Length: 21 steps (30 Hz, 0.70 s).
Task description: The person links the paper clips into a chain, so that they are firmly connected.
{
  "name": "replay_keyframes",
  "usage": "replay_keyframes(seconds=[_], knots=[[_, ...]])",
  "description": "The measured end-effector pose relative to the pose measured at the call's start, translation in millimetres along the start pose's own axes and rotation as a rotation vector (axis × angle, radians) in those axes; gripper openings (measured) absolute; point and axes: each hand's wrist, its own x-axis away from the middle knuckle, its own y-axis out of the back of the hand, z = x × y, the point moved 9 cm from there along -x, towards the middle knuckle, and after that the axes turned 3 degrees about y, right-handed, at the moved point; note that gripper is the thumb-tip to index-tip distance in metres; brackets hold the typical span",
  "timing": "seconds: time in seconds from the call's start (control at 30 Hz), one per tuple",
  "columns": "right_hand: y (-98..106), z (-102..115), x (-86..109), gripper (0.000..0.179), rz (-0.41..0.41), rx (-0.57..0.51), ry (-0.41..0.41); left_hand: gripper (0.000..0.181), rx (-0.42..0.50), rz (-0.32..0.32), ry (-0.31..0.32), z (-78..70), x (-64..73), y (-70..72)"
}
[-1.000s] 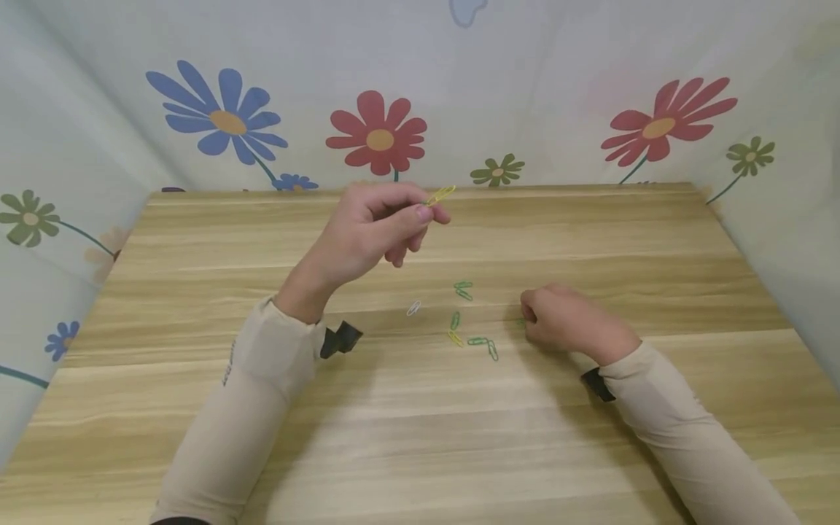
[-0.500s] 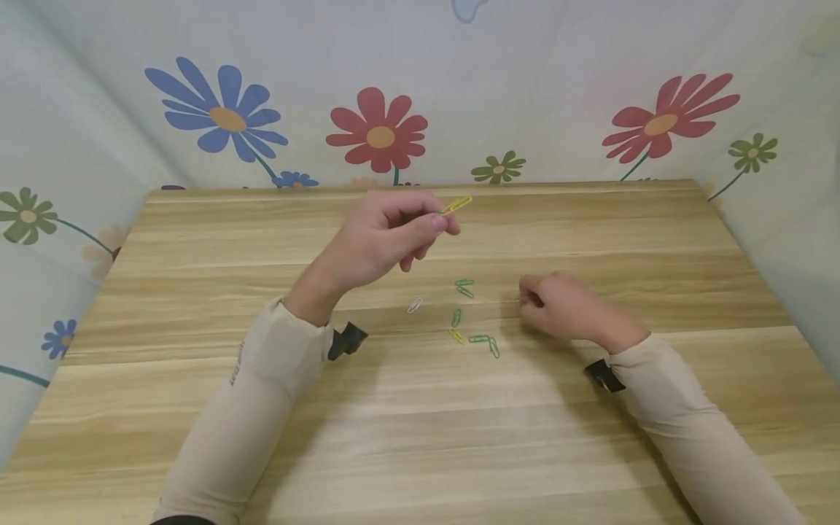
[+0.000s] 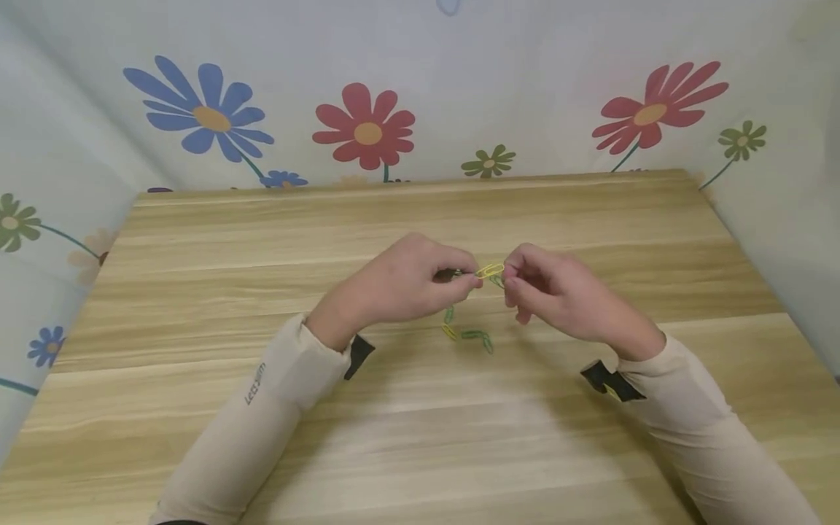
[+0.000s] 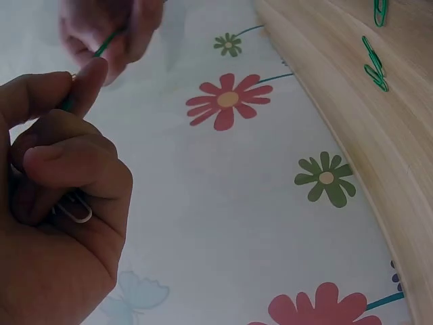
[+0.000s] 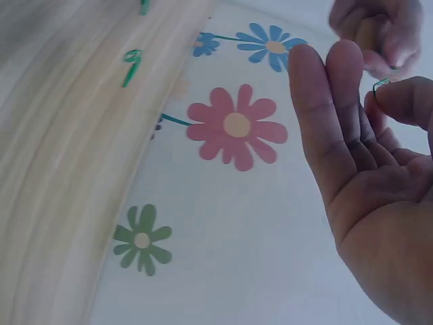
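Note:
In the head view, my left hand [image 3: 413, 281] pinches a yellow paper clip [image 3: 490, 271] that points right. Its other fingers are curled, and the left wrist view shows a white paper clip [image 4: 73, 206] in the palm. My right hand [image 3: 567, 295] holds a green paper clip [image 3: 496, 281] between thumb and forefinger, close beside the yellow one. Whether the two clips are linked, I cannot tell. From the right wrist view, the green clip juts out of the pinch, while two other fingers [image 5: 328, 115] extend straight.
Below the hands, a loose yellow paper clip [image 3: 449, 332] and several green paper clips [image 3: 471, 335] lie on the wooden table [image 3: 394, 452]. A flower-patterned cloth [image 3: 538, 58] hangs behind the table's far edge.
My left hand has come down and right with the yellow clip. The right hand has risen from the table with a green clip, so both hands meet. The loose white clip is now out of sight.

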Motion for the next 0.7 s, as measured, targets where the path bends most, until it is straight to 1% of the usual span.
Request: replay_keyframes(seconds=[0.1, 0.23, 0.4, 0.53, 0.63, 0.7], knots=[[3.0, 13.5, 1.1, 0.007, -0.039, -0.010, 0.070, 0.015, -0.042, 0.023, 0.003, -0.6, 0.5, -3.1], [6.0, 23.6, 2.7, 0.011, -0.080, -0.015, 0.125, 0.017, -0.046, 0.041, 0.011, -0.4, 1.1, -5.2], [7.4, 28.9, 3.9, 0.009, -0.133, -0.037, 0.150, 0.021, -0.025, 0.053, -0.004, -1.0, 0.5, -8.8], [6.2, 33.9, 3.4, 0.007, -0.181, -0.105, 0.169, 0.022, 0.002, 0.048, -0.036, -3.5, -0.9, -10.1], [2.7, 36.1, 2.0, 0.007, -0.204, -0.161, 0.161, 0.023, 0.023, 0.046, -0.048, -4.4, -2.3, -10.7], [0.0, 36.3, 1.3, 0.008, -0.216, -0.176, 0.146, 0.023, 0.028, 0.048, -0.051, -4.5, -3.4, -11.2]])
